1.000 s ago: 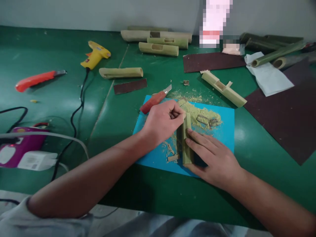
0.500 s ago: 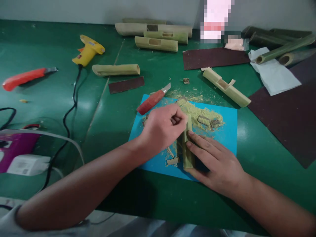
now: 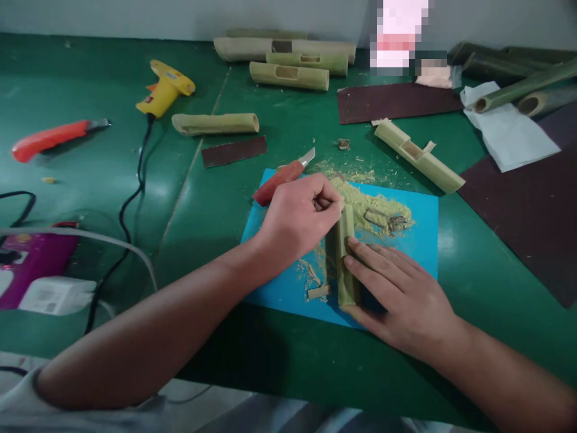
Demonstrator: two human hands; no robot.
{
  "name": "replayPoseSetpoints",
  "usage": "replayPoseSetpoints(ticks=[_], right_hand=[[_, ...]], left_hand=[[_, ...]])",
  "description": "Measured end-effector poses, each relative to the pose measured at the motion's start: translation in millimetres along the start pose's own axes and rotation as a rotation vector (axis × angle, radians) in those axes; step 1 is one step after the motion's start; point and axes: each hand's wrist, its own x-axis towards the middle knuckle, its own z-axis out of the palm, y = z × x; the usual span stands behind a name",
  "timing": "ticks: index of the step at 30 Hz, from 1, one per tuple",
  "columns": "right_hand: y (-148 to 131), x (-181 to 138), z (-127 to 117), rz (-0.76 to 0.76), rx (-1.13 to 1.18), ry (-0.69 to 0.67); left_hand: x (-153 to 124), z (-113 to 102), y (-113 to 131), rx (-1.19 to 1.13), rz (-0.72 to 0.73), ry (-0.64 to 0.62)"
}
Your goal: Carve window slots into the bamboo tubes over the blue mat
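Note:
A short green bamboo piece [image 3: 345, 255] lies lengthwise on a blue mat [image 3: 419, 240]. My right hand [image 3: 401, 297] rests on it, fingers pressed flat along its right side and holding it down. My left hand [image 3: 300, 219] is curled in a pinch at the piece's far end; what the fingertips hold is too small to make out. A pile of greenish shavings [image 3: 365, 201] sits just beyond the piece, with small offcuts [image 3: 318, 293] beside it. A red-handled knife [image 3: 282, 178] lies at the mat's far left corner.
On the green table lie several cut bamboo tubes [image 3: 288, 75], a notched bamboo tube [image 3: 417, 156], dark sandpaper sheets [image 3: 396, 101], a sandpaper strip [image 3: 234, 150], a yellow glue gun [image 3: 164, 90] with black cord, an orange cutter [image 3: 49, 137], white paper [image 3: 511, 132] and a purple device [image 3: 29, 261].
My left hand slid slightly back and forth along the far end of the bamboo piece. My right hand stayed pressed on it. The view shifted a little.

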Motion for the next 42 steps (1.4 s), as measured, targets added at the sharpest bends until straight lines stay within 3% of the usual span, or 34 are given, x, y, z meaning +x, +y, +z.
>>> replayPoseSetpoints(ticks=[3, 8, 12, 16, 20, 24, 28, 32, 36, 40, 42], right_hand=[[-0.3, 0.0, -0.1, 0.003, 0.005, -0.008], [-0.2, -1.3, -0.6, 0.017, 0.018, -0.005], [0.4, -2.0, -1.1, 0.019, 0.029, -0.02], [0.5, -2.1, -0.7, 0.029, 0.039, -0.004], [0.4, -2.2, 0.1, 0.023, 0.047, -0.002], [0.2, -2.4, 0.4, 0.036, 0.04, 0.014], [-0.1, -1.9, -0.2, 0.029, 0.023, -0.004], [-0.2, -2.1, 0.1, 0.028, 0.016, -0.009], [-0.6, -2.9, 1.3, 0.039, 0.032, -0.004], [-1.1, -3.2, 2.0, 0.04, 0.04, -0.004], [-1.0, -3.4, 2.0, 0.039, 0.043, -0.005]], left_hand=[[1.6, -1.1, -0.9, -0.035, -0.028, -0.041], [5.6, -2.0, 0.8, -0.024, -0.027, 0.034], [4.1, -3.2, 1.4, -0.055, -0.023, -0.062], [4.0, -2.7, 0.4, -0.036, -0.012, 0.002], [5.0, -2.5, -0.1, -0.015, -0.03, -0.062], [6.0, -3.4, 1.3, -0.011, -0.012, 0.015], [7.1, -4.5, 2.2, -0.007, -0.044, -0.104], [6.3, -1.9, 0.1, -0.039, -0.007, -0.015], [4.8, -0.9, -0.4, 0.0, 0.003, -0.091], [7.6, -1.7, 2.3, 0.028, 0.0, -0.003], [8.7, -1.7, 2.9, 0.027, -0.001, -0.026]])
